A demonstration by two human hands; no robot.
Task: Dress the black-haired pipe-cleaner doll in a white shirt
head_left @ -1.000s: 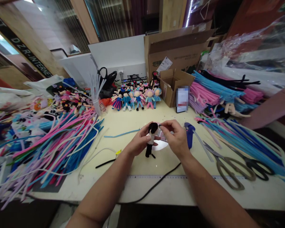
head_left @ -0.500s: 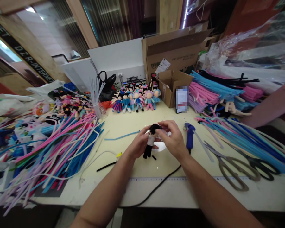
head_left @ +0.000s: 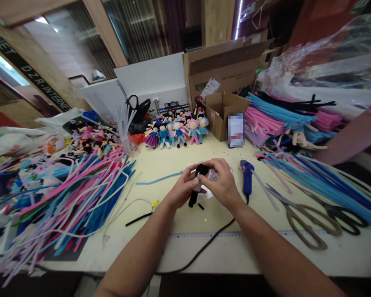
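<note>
Between both hands, above the pale table (head_left: 160, 161), is a small pipe-cleaner doll (head_left: 193, 199) with black hair, a white top and black legs. My left hand (head_left: 183, 186) is closed round its left side, thumb at the body. My right hand (head_left: 224, 181) is closed at the doll's head and upper body from the right, its fingertips partly hidden. Just below the doll lies a short black pipe-cleaner piece (head_left: 200, 206). A blue glue gun (head_left: 247, 181) rests right of my right hand. To the left lies a light-blue pipe cleaner (head_left: 157, 178).
Several finished dolls (head_left: 179, 132) stand at the back before cardboard boxes (head_left: 216, 111) and a phone (head_left: 236, 130). Piles of coloured pipe cleaners (head_left: 89, 194) cover the left; more (head_left: 327, 181) lie on the right by large scissors (head_left: 306, 218). A black cable (head_left: 200, 249) crosses the front.
The doll has turned, so its legs now look narrower. My fingers have drawn in closer over its head and body, covering more of the white top.
</note>
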